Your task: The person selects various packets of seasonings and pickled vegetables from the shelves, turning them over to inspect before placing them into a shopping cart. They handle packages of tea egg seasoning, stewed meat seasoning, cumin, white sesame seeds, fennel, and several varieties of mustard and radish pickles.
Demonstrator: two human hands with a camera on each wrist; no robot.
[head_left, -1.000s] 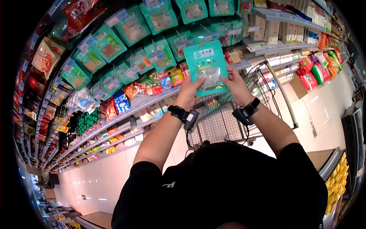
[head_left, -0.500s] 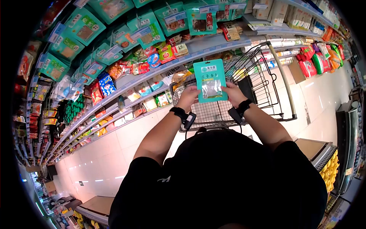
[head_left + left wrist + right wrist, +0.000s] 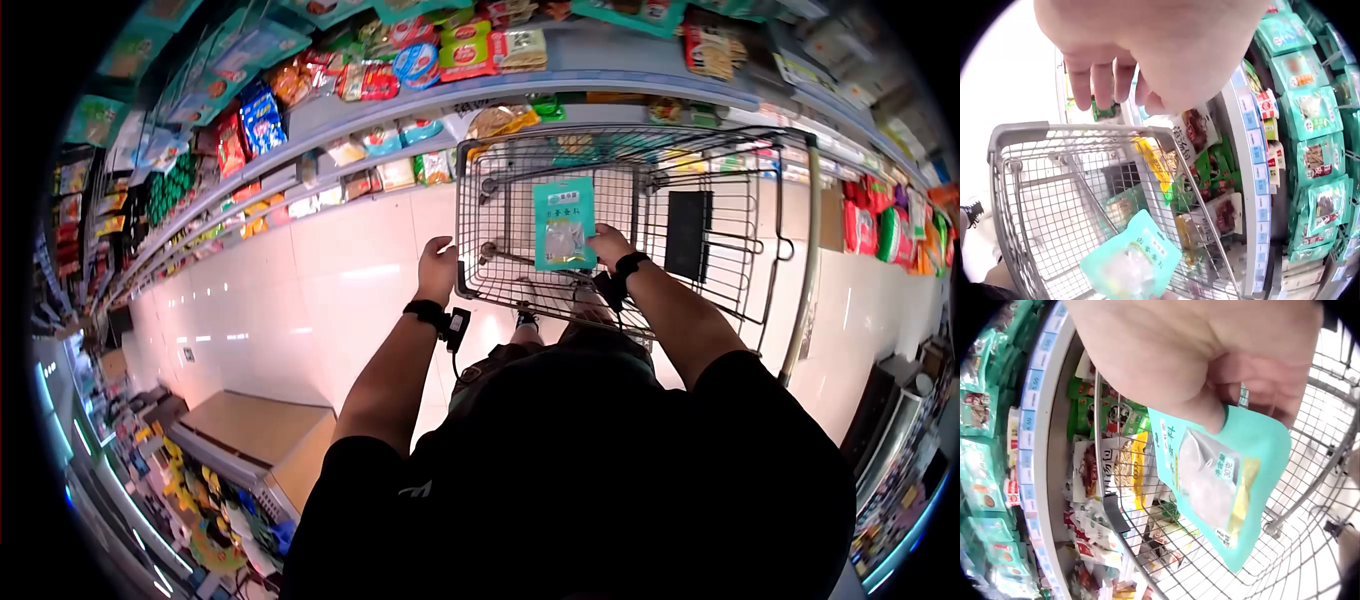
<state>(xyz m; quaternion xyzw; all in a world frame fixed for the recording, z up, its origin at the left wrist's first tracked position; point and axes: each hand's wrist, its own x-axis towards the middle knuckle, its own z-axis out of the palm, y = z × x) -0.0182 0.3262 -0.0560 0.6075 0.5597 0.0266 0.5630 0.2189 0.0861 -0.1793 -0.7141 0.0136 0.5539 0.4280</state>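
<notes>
Supermarket aisle, seen from above the person's head. Right hand pinches a teal seasoning packet by one edge, thumb curled over the front and fingers behind; the right wrist view shows the grip plainly, with the packet's clear window and yellow patch facing the camera. The packet hangs over the open basket of the wire shopping cart, above the mesh floor and not yet touching it. Left hand holds nothing: fingers hang loosely, slightly curled, just beside the cart's near left corner, and I cannot tell whether they touch the rim. Change from a second ago: then both hands held the packet up in front of the hanging rows of teal packets, label toward the face; half a second ago it was lower, in front of the cart, two hands on it; now the left hand has let go and the packet has come down over the basket in the right hand alone. My reading: the label check is over and the packet is being put in the cart, with only the release left. Shelves of snack bags run along the far side; pale tiled floor to the left of the cart.
</notes>
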